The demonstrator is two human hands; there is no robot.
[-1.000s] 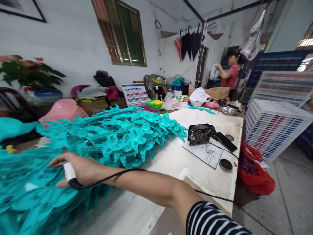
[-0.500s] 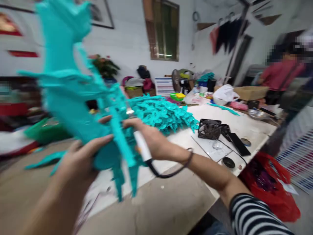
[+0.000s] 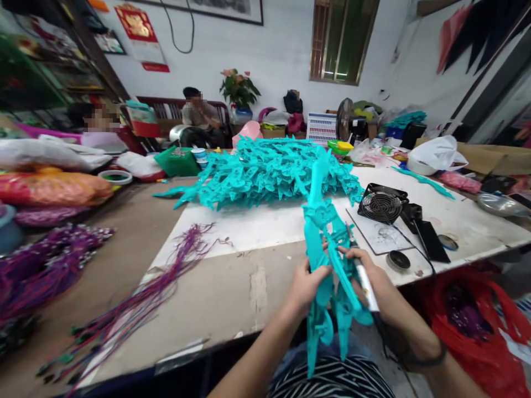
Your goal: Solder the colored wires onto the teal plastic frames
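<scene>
My left hand [image 3: 305,287] is closed around one side of a turquoise plastic part [image 3: 319,215], a long moulded piece with pointed ends held upright at the table's front edge. In my right hand [image 3: 375,279] is a soldering iron [image 3: 365,287] with a white handle and a dark cord. Its tip points up beside the part's right side; whether it touches cannot be made out. Some right fingers reach to the part as well. Behind the part lies a large pile of similar turquoise parts [image 3: 257,177] on the white tabletop.
Right of the part sit a small black fan [image 3: 382,203], a pale tile [image 3: 377,236] and a round tin [image 3: 398,260]. Thin purple and red wires [image 3: 178,276] lie to the left, near a thicker wire bundle [image 3: 50,276]. A red bag [image 3: 477,331] hangs low right. People sit behind.
The view has turned left and the turquoise part has moved down and away from my face, with both hands on it. The soldering iron stays in my right hand.
</scene>
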